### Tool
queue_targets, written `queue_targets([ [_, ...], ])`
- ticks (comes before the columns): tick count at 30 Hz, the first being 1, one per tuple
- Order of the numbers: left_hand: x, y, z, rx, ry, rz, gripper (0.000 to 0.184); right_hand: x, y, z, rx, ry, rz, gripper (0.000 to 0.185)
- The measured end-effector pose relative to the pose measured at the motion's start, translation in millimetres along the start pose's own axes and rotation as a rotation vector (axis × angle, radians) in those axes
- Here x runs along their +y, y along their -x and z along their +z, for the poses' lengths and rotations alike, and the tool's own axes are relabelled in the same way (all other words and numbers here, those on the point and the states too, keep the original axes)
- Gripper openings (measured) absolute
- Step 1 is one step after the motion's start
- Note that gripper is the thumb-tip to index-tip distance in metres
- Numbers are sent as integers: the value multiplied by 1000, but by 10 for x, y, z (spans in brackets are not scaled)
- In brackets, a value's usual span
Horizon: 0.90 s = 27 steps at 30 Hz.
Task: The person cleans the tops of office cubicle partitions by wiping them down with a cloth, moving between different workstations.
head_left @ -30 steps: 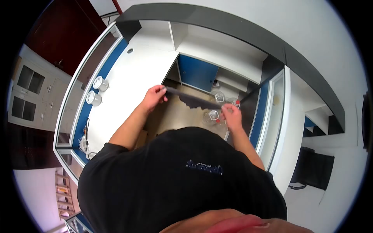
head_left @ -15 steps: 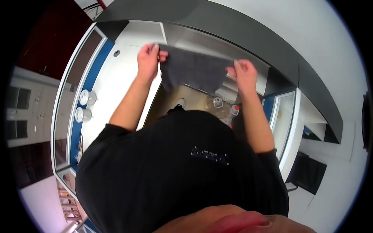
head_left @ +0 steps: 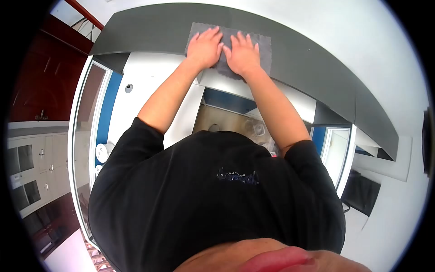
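Observation:
A grey cloth [head_left: 227,32] with a zigzag edge lies spread on the dark grey counter top [head_left: 154,29], its near edge hanging slightly over the front. My left hand [head_left: 206,49] rests flat on the cloth's left half with the fingers stretched out. On the right half lies my right hand [head_left: 243,53], palm down, fingers spread. The thumbs come close together near the cloth's middle. Neither hand grips anything.
Below the counter is a white desk surface [head_left: 147,86] with a round cable hole [head_left: 129,88]. White round containers [head_left: 104,152] stand by the glass partition on the left. Clear plastic bottles [head_left: 259,128] are on the floor near my body.
Both hands have moved up and forward from holding the cloth stretched in the air by its corners. The cloth now lies on the counter top, and the fingers have opened onto it.

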<state>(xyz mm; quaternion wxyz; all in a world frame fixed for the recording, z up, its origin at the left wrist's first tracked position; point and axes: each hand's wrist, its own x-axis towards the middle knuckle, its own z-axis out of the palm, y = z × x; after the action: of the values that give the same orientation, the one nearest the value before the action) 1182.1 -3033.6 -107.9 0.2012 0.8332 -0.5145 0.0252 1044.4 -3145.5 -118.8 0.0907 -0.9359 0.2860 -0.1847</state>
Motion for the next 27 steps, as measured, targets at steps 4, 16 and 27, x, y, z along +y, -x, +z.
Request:
queue_targets([
  [4,-41,100,194,-67,-289,84,62,47,7,32,-207,229,-54,70],
  [16,2118,-140,802,-287,-223,205,72,1701,1048,-827,-209,247,250,70],
  [27,3712,-43,1274,-282,-44,305,66,3058,1899,-1538,-239,352,369,68],
])
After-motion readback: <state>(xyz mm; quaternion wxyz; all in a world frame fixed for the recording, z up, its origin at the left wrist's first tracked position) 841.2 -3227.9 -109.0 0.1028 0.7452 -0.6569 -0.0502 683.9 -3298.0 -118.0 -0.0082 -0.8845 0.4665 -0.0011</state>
